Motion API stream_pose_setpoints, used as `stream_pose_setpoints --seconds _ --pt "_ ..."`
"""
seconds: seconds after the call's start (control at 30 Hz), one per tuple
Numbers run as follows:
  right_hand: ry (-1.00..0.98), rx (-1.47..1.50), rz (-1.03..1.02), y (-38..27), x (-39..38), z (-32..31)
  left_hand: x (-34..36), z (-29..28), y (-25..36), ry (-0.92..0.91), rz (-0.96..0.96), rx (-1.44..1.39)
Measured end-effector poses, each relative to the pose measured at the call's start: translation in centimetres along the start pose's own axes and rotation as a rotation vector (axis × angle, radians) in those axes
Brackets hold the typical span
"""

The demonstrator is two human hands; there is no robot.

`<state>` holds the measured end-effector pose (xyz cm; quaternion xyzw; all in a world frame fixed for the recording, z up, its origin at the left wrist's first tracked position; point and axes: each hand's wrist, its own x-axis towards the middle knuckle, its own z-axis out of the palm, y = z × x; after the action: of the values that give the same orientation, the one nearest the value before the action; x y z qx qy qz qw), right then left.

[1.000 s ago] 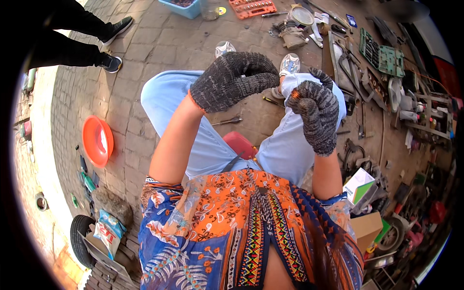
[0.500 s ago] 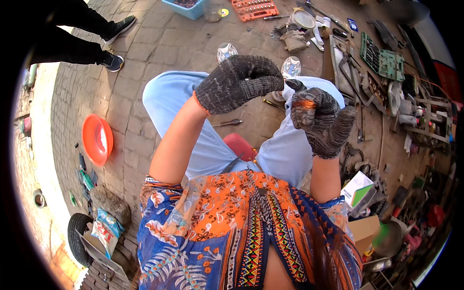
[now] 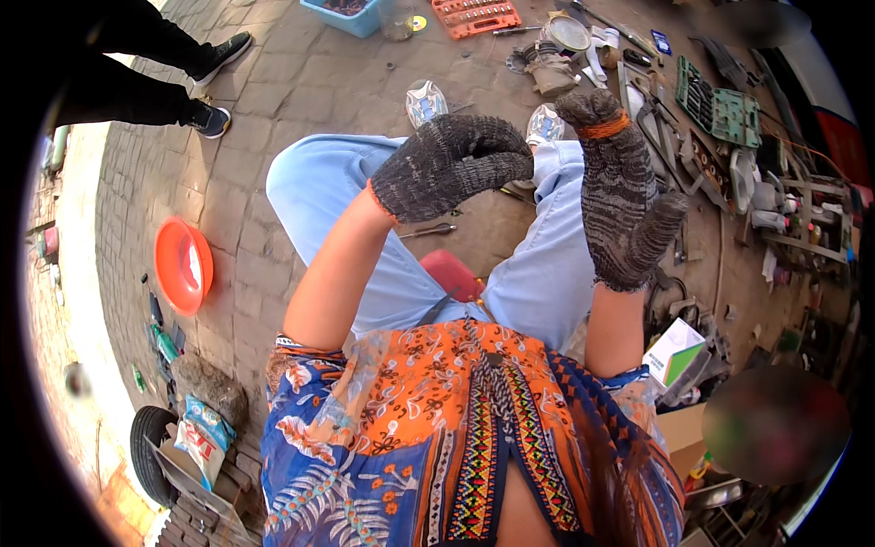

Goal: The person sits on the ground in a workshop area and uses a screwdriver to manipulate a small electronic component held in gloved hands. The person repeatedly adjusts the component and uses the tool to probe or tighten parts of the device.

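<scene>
Both hands wear dark knit gloves above my jean-clad knees. My left hand, cuffed in orange, has its fingers curled and pressed against the thumb; what it holds, if anything, I cannot make out. My right hand is raised beside it, fingers extended upward and thumb apart, with an orange band across the finger end. The two hands are apart. Between my thighs sits a red padded object; a screwdriver-like tool lies on the paving beyond it.
Another person's legs stand at upper left. Around me lie an orange basin, blue tub, orange socket case, green tool case, a tyre, a white box and scattered metal tools and parts along the right.
My right hand has uncurled from its bent shape, its fingers rising upward and its thumb swinging outward. My left hand has dipped slightly and stays curled.
</scene>
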<state>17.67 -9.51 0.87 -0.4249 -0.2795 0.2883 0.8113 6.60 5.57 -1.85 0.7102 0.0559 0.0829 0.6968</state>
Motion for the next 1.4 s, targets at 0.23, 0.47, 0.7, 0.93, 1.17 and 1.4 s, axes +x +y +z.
stream_pose_setpoints --seconds 0.23,0.47,0.7,0.93,1.17,1.4 --pt "-0.433 -0.002 0.203 0.8 -0.9 -5.7 0.0 -0.4 -0.4 -0.005 0.028 0.018" --pt "-0.441 -1.519 -0.363 0.0 0.5 -2.5 0.2 -0.4 -1.0 0.044 0.054 0.094" --pt "-0.103 0.28 0.48 0.9 -2.0 -5.4 -0.5 0.3 0.4 -0.094 -0.062 -0.248" --pt "0.041 0.282 0.294 0.3 -2.5 -5.1 -1.7 3.6 0.9 0.026 -0.069 -0.584" --pt "-0.048 0.153 0.196 -0.7 -3.3 -4.6 -2.4 4.4 1.7 0.226 -0.019 -0.461" --pt "-0.124 0.297 0.25 -1.3 -3.5 -4.4 -2.6 4.6 2.7 0.277 -0.037 -0.437"
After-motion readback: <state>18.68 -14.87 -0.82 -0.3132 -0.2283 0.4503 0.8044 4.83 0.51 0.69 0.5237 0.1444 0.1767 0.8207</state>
